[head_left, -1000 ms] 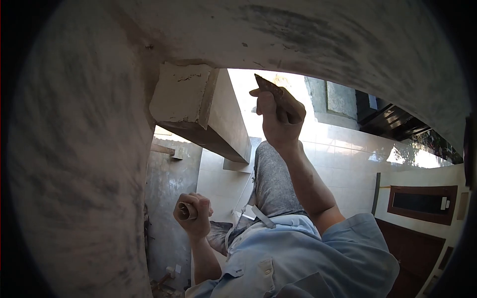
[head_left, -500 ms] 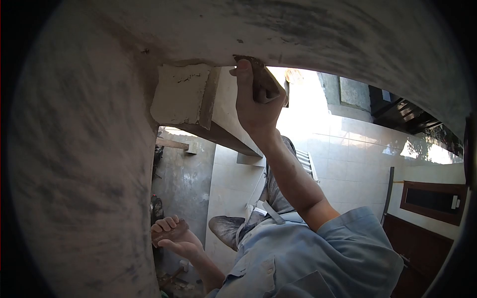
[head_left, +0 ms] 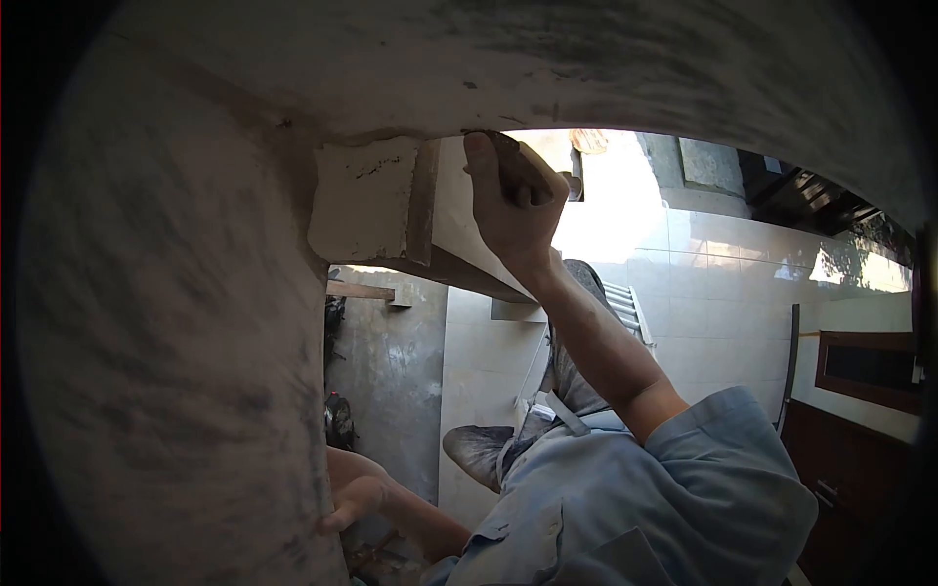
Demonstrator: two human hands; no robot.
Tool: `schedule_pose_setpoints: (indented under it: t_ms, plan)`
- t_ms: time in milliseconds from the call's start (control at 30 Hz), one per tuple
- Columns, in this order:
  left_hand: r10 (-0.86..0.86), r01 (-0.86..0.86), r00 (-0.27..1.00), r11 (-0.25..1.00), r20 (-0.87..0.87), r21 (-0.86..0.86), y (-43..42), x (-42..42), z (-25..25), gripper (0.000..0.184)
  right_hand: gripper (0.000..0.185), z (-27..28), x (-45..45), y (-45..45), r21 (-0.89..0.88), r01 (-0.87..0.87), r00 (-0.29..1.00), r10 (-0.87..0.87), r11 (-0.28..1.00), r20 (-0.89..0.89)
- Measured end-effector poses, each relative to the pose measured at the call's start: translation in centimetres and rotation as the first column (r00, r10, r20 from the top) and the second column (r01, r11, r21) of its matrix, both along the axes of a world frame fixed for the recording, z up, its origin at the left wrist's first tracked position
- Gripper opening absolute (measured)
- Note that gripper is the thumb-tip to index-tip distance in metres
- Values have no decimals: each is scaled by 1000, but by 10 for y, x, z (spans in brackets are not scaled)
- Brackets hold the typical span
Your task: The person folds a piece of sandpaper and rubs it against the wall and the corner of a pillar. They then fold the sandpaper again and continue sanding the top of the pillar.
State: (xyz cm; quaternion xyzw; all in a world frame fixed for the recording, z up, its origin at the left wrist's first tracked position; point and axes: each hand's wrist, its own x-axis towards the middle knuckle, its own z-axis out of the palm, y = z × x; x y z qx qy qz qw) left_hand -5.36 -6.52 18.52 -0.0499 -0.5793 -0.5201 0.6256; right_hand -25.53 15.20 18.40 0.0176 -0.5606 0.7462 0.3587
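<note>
My right hand (head_left: 518,210) is raised to the lower edge of the grey-white plastered beam (head_left: 459,83). It is closed round a bent, stiff sheet that looks like folded sandpaper (head_left: 535,168), dark on one face and pale on the other. The thumb points up, close to the beam's edge. Low on the left, my left hand (head_left: 357,491) is at the edge of the smeared plastered wall (head_left: 186,361). Its thumb shows, but the wall hides the fingers and anything they hold. A rough squared block of plaster (head_left: 366,200) juts out at the inner corner, left of my right hand.
Below are pale floor tiles (head_left: 713,322) and a grey concrete strip (head_left: 396,371). A white slatted item (head_left: 627,311) stands beside my leg. At the right is a dark red-brown door (head_left: 840,479). Loose debris (head_left: 386,566) lies beneath my left arm.
My left hand has moved down and partly behind the wall edge; earlier its fingers showed, curled over a brownish flat piece. My right hand stays near the beam's edge. The view has shifted slightly.
</note>
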Motion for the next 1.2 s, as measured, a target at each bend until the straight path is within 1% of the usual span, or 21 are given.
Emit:
schedule_pose_setpoints:
  t_ms: [33, 67, 133, 167, 267, 300, 367, 467, 500, 600, 700, 733, 767, 800, 867, 900, 1000, 1033, 1100, 1167, 1200]
  plan:
    - [-2, 2, 1000, 1000, 15, 1, -2, -2, 0, 87, 19, -3, -2, 0, 9, 22, 999, -22, 1000, -26]
    - [-8, 8, 999, 1000, 45, 2, -4, -2, -1, 87, 19, -7, -2, 0, 4, -5, 1000, 5, 1000, -17]
    - [0, -1, 997, 1000, 76, 4, -1, -4, 1, 87, 18, 16, 3, 1, -2, -60, 998, 60, 998, 5]
    - [19, -19, 997, 1000, 71, 3, 5, -7, 5, 86, 17, 15, 1, -4, -54, -45, 997, 42, 998, -72]
    - [64, -62, 997, 997, 45, -43, 3, -10, 8, 86, 16, 5, 10, 1, 20, -30, 998, 29, 999, 60]
    - [78, -76, 996, 995, 34, -64, 0, -11, 8, 85, 16, 5, 7, -1, 14, -22, 1000, 22, 1000, 19]
    - [53, -53, 999, 998, 10, -20, 1, -12, 5, 85, 15, -1, 4, -2, 0, -2, 999, 2, 1000, -35]
    - [25, -25, 999, 1000, 28, -7, -6, -6, -3, 84, 14, 14, 6, -4, 9, -12, 1000, 12, 1000, 13]
    - [21, -20, 999, 1000, 29, -16, -10, -4, -3, 84, 14, 2, 1, -6, 61, 30, 1000, -29, 998, -8]
    - [55, -54, 998, 996, 22, -73, -13, -7, 0, 84, 14, -6, 7, -2, 63, 57, 997, -61, 996, 51]
    - [13, -14, 999, 1000, 49, 22, -5, -6, -1, 83, 15, -1, 13, 5, 190, 81, 992, -98, 978, 84]
    - [23, -24, 999, 999, 45, 26, -4, -8, -3, 84, 15, -1, 12, 5, 227, 83, 991, -104, 970, 82]
    - [37, -38, 998, 999, 42, 28, -4, -8, -3, 85, 16, -5, 8, 2, 170, 93, 993, -104, 981, 57]
    - [56, -57, 998, 998, 33, 28, -5, -7, -2, 86, 16, -8, 11, 2, 169, 81, 991, -97, 982, 89]
    - [77, -75, 996, 996, 41, -52, -5, -7, 2, 85, 15, -5, 10, 4, 158, 61, 990, -79, 986, 113]
    - [89, -85, 995, 992, 37, -92, -6, -10, 4, 85, 14, -3, 7, 4, 192, 133, 989, -144, 972, 44]
    - [-15, 20, 999, 981, 28, -191, -18, -7, 0, 75, 13, 1, 4, 4, 229, 161, 987, -158, 960, -32]
    - [-19, 22, 1000, 989, 23, -147, -17, -6, -4, 75, 13, 9, 5, 6, 286, 176, 984, -167, 942, -57]
    - [-21, 21, 1000, 997, 6, -68, -17, -2, -7, 75, 12, -2, 8, 8, 293, 165, 986, -165, 942, -24]
    - [-2, 3, 1000, 987, 6, -159, -25, -3, -10, 75, 12, -7, 1, 6, 250, 196, 980, -185, 948, -69]
    - [9, -4, 1000, 978, 22, -209, -25, -3, -5, 76, 11, -8, 3, 10, 266, 192, 981, -182, 945, -62]
